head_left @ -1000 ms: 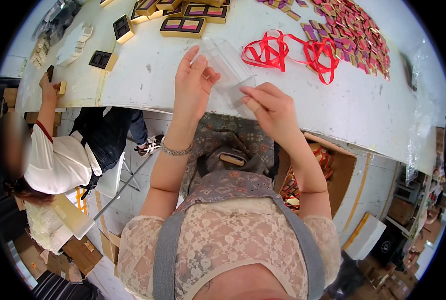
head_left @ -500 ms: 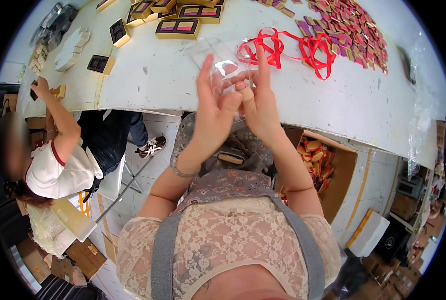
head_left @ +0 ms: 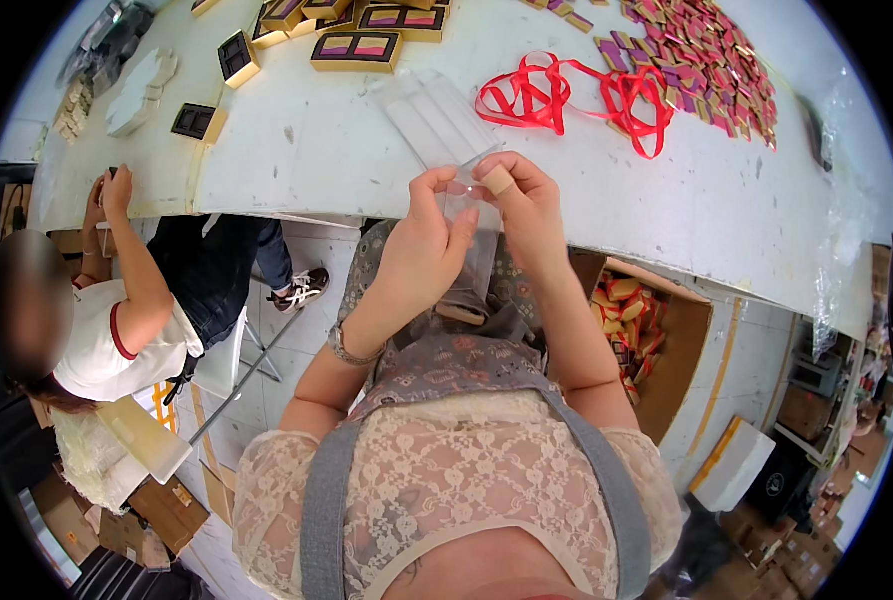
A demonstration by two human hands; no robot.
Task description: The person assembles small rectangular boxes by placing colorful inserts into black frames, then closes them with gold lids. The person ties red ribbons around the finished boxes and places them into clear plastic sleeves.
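A clear plastic sleeve hangs below my fingers at the table edge. My left hand pinches it near the top, thumb and index finger close together. Opposite, my right hand has its fingers curled in on the same plastic; one finger wears a beige bandage. More flat clear plastic lies on the table just beyond my fingertips. Whether that piece joins the one I hold, I cannot tell. Tangled red ribbon rests to the right of it.
Gold-sided boxes with dark inserts stand at the back left. Many small pink, purple and gold pieces are heaped at the far right. A carton of wrapped items sits beside me. At the left, a co-worker handles a small dark item.
My raised, spread fingers have closed in on the plastic, and a clear sleeve now hangs toward me. The co-worker's hands have come together around a small item.
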